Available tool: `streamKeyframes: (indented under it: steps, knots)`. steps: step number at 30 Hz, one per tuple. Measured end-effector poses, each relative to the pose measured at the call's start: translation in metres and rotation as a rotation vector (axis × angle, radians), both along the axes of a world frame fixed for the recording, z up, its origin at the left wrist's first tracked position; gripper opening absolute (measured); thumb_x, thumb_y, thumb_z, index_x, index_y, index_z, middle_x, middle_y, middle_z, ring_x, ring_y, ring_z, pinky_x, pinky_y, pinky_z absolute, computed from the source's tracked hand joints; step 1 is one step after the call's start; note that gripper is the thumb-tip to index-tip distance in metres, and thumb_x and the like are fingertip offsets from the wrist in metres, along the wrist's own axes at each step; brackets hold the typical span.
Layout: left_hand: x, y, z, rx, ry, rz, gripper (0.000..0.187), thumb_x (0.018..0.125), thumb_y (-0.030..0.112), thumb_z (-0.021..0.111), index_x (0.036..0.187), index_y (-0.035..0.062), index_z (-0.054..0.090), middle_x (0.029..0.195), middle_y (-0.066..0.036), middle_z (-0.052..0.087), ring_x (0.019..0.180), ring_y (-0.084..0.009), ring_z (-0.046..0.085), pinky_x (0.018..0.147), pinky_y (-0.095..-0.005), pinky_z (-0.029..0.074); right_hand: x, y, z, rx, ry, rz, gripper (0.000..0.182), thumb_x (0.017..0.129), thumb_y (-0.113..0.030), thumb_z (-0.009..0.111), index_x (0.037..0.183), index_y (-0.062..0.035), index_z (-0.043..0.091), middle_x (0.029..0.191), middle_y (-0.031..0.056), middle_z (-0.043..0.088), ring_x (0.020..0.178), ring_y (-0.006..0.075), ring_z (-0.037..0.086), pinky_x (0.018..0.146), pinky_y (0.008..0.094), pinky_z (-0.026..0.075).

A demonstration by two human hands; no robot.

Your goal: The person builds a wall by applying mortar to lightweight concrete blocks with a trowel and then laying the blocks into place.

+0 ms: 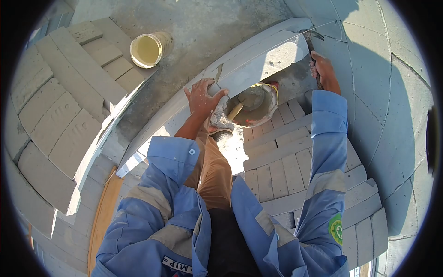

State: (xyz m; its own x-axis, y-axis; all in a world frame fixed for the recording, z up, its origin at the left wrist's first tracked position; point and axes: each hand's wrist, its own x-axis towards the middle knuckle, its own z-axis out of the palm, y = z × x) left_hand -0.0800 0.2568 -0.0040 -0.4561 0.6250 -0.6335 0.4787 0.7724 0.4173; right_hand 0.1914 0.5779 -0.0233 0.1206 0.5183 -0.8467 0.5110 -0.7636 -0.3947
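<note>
My right hand (pixel 324 73) is wrapped round the handle of a hammer (pixel 310 40). The hammer's head, with a curved claw, is at the far right end of a low wall of pale blocks (pixel 281 57), close to the taller block wall. My left hand (pixel 202 99) rests on top of the low wall, fingers apart, beside a joint smeared with mortar. Just right of it, below the wall, stands a bucket of grey mortar (pixel 253 99). A tool with a wooden handle (pixel 236 111) leans inside; its other end is hidden.
A tall block wall (pixel 374 87) rises on the right. A thin string (pixel 323 24) runs near the low wall's top. Beyond that wall stand a pale bucket (pixel 150 50) and stacked blocks (pixel 69 101). More blocks (pixel 290 171) are piled by my legs. A wooden plank (pixel 102 217) lies lower left.
</note>
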Motion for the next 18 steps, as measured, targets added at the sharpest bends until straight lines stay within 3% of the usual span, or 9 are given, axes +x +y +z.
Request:
streamKeyframes:
  steps: [2, 4, 5, 7, 8, 10, 11, 13, 18]
  knots:
    - [-0.002, 0.002, -0.001, 0.009, 0.004, 0.003, 0.072, 0.072, 0.066, 0.074, 0.121, 0.0127, 0.066, 0.127, -0.009, 0.063, 0.131, -0.0293, 0.049, 0.118, -0.0596, 0.007, -0.003, 0.002, -0.001, -0.035, 0.026, 0.054, 0.028, 0.1, -0.031, 0.057, 0.11, -0.0057, 0.061, 0.073, 0.0038, 0.052, 0.052, 0.0115, 0.044, 0.044, 0.0295, 0.036]
    - [0.0, -0.002, -0.005, 0.025, 0.029, 0.002, 0.074, 0.073, 0.073, 0.07, 0.119, 0.0152, 0.064, 0.13, -0.005, 0.06, 0.134, -0.0286, 0.046, 0.117, -0.0656, 0.005, -0.006, -0.026, -0.008, 0.062, 0.178, -0.381, 0.023, 0.101, -0.03, 0.054, 0.097, -0.0073, 0.057, 0.07, 0.0029, 0.049, 0.052, 0.0124, 0.044, 0.044, 0.0303, 0.036]
    - [-0.001, -0.001, -0.007, 0.039, 0.026, -0.015, 0.074, 0.073, 0.073, 0.07, 0.119, 0.0152, 0.064, 0.13, -0.005, 0.06, 0.134, -0.0286, 0.046, 0.117, -0.0656, 0.005, -0.008, -0.036, -0.013, 0.077, 0.177, -0.397, 0.023, 0.101, -0.03, 0.054, 0.097, -0.0073, 0.057, 0.07, 0.0029, 0.049, 0.052, 0.0124, 0.044, 0.044, 0.0303, 0.036]
    - [-0.003, -0.003, -0.007, -0.009, 0.013, -0.021, 0.073, 0.074, 0.071, 0.07, 0.12, 0.0155, 0.064, 0.13, -0.006, 0.061, 0.133, -0.0285, 0.047, 0.117, -0.0652, 0.005, -0.013, -0.061, -0.03, 0.041, 0.173, -0.769, 0.022, 0.102, -0.027, 0.049, 0.091, -0.009, 0.053, 0.069, 0.0022, 0.047, 0.051, 0.0128, 0.043, 0.044, 0.0306, 0.035]
    - [-0.005, 0.001, -0.003, -0.007, 0.017, -0.026, 0.073, 0.074, 0.071, 0.07, 0.12, 0.0155, 0.064, 0.13, -0.006, 0.061, 0.133, -0.0285, 0.047, 0.117, -0.0652, 0.005, -0.008, -0.073, -0.047, 0.042, 0.178, -0.774, 0.022, 0.102, -0.027, 0.049, 0.091, -0.009, 0.053, 0.069, 0.0022, 0.047, 0.051, 0.0128, 0.043, 0.044, 0.0306, 0.035]
    - [-0.005, 0.009, 0.008, -0.006, -0.03, -0.008, 0.074, 0.075, 0.063, 0.074, 0.123, 0.0079, 0.064, 0.127, -0.015, 0.063, 0.129, -0.0326, 0.051, 0.118, -0.0607, 0.009, 0.001, -0.097, -0.081, -0.063, 0.346, -1.06, 0.022, 0.103, -0.026, 0.045, 0.093, -0.0078, 0.051, 0.068, 0.0012, 0.046, 0.051, 0.0131, 0.042, 0.044, 0.0308, 0.035]
    - [-0.005, 0.009, 0.006, -0.005, -0.027, -0.007, 0.074, 0.075, 0.063, 0.074, 0.123, 0.0079, 0.064, 0.127, -0.015, 0.063, 0.129, -0.0326, 0.051, 0.118, -0.0607, 0.009, 0.002, -0.104, -0.088, -0.064, 0.349, -1.059, 0.022, 0.103, -0.026, 0.045, 0.093, -0.0078, 0.051, 0.068, 0.0012, 0.046, 0.051, 0.0131, 0.042, 0.044, 0.0308, 0.035]
    - [-0.003, 0.004, 0.002, 0.013, -0.031, 0.003, 0.074, 0.076, 0.062, 0.074, 0.124, 0.0079, 0.063, 0.127, -0.015, 0.063, 0.129, -0.0327, 0.052, 0.118, -0.061, 0.009, 0.0, -0.122, -0.094, -0.481, 0.604, -1.225, 0.024, 0.104, -0.026, 0.042, 0.094, -0.0058, 0.051, 0.068, -0.0003, 0.045, 0.051, 0.0122, 0.041, 0.045, 0.0302, 0.035]
    - [-0.003, 0.007, 0.004, 0.006, -0.013, -0.005, 0.073, 0.077, 0.062, 0.072, 0.124, 0.0078, 0.062, 0.128, -0.016, 0.062, 0.129, -0.0335, 0.052, 0.117, -0.0616, 0.009, -0.016, -0.158, -0.089, -0.511, 0.651, -1.065, 0.028, 0.104, -0.029, 0.043, 0.097, -0.0036, 0.053, 0.067, -0.0022, 0.042, 0.051, 0.0106, 0.04, 0.046, 0.0285, 0.035]
